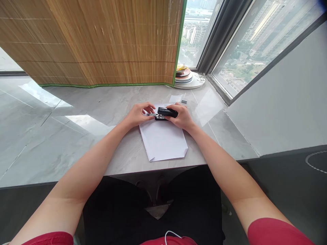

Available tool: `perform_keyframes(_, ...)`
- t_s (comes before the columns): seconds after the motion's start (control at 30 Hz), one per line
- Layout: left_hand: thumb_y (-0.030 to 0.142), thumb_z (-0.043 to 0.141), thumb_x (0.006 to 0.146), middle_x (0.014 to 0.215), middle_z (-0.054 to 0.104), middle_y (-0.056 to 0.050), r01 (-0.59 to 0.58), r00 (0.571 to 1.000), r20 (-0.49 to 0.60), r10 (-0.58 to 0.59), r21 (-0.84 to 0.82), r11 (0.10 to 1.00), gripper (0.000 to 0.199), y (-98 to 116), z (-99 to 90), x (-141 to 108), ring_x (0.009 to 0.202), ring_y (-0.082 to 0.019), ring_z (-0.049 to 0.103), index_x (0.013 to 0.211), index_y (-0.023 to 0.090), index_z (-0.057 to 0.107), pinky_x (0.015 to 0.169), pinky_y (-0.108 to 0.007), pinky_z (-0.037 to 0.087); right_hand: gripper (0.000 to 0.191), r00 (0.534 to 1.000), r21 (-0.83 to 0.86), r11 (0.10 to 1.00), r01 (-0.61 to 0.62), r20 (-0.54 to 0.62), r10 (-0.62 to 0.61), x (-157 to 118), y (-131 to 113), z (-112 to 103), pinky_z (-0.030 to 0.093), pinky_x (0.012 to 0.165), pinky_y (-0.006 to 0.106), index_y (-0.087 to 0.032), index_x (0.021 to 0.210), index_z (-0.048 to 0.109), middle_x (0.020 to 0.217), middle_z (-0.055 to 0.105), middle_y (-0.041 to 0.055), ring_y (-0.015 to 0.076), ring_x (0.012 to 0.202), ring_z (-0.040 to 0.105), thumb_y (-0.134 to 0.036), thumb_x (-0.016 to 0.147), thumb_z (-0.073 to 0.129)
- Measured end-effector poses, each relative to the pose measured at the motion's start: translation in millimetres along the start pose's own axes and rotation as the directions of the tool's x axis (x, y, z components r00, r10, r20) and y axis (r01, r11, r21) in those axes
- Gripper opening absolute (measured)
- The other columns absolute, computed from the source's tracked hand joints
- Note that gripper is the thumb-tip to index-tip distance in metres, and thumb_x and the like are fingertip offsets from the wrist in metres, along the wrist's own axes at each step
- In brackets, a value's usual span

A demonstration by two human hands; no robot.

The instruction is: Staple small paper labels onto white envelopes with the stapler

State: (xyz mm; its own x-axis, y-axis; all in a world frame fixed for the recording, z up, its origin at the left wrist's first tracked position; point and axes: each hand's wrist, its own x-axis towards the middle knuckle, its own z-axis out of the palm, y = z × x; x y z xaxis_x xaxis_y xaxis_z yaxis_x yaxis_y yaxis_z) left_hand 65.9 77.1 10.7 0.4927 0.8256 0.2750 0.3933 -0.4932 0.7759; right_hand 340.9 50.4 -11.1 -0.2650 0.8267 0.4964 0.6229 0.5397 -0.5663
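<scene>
A black stapler (167,111) is above the far part of a stack of white paper (165,139), pointing left. My right hand (182,115) is closed around its right end. From the stapler's left end sticks out a narrow silvery metal piece (151,115), which looks like its staple slide. The thumb and a finger of my left hand (139,114) pinch that piece, with the other fingers curled above it. Just beyond my right hand lie small grey staple strips (184,101), beside a small pale, flat piece (175,98).
The grey marbled counter (76,102) carries bright patches of sunlight. A bamboo blind (109,41) with green edging hangs over its back. Stacked plates (185,76) stand in the corner by the window frame (214,37). A white wall (281,98) rises on the right.
</scene>
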Motion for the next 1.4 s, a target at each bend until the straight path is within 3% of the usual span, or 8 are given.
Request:
perform_keyframes(0.2,0.046,0.087,0.079,0.107,0.082,-0.007,0.001,1.000,0.015,-0.001,0.017,1.000,0.036,-4.1,-1.5,0.5,0.097,-0.023,0.076,0.104,0.021,0.077,0.081,-0.035,0.056,0.030,1.000,0.006,1.000,0.003,-0.001,-0.003,-0.3,-0.3,-0.3,0.058,0.092,0.044,-0.025,0.109,0.081,0.098,0.076,0.0052,0.0269,0.087,0.070,-0.026,0.079,0.086)
perform_keyframes(0.8,0.043,0.087,0.077,0.106,0.083,-0.007,0.045,0.999,0.003,-0.046,0.053,0.998,0.037,-7.0,-14.1,-1.8,0.093,-0.023,0.075,0.106,0.022,0.079,0.078,-0.035,0.053,0.032,0.999,-0.031,0.999,-0.045,-0.009,0.045,-0.2,6.3,-5.3,0.057,0.095,0.046,-0.027,0.111,0.083,0.097,0.075,0.0045,0.0274,0.089,0.071,-0.030,0.079,0.088)
perform_keyframes(1.13,0.050,0.082,0.085,0.104,0.083,-0.007,-0.014,0.999,0.042,0.011,0.084,0.996,0.028,0.4,-10.7,-3.9,0.092,-0.023,0.073,0.097,0.024,0.084,0.081,-0.037,0.055,0.033,0.999,-0.015,0.999,-0.036,-0.004,0.036,-0.7,2.5,-5.6,0.057,0.093,0.044,-0.026,0.111,0.082,0.097,0.074,0.0045,0.0266,0.088,0.071,-0.029,0.078,0.087)
perform_keyframes(1.4,0.047,0.081,0.085,0.103,0.083,-0.007,-0.060,0.998,-0.012,0.061,0.117,0.991,0.026,3.8,-7.2,-3.5,0.094,-0.024,0.073,0.097,0.025,0.086,0.083,-0.038,0.056,0.032,0.999,0.005,0.999,-0.052,-0.013,0.052,-0.2,0.6,-6.2,0.057,0.091,0.044,-0.027,0.110,0.083,0.096,0.075,0.0042,0.0270,0.088,0.070,-0.032,0.078,0.086)
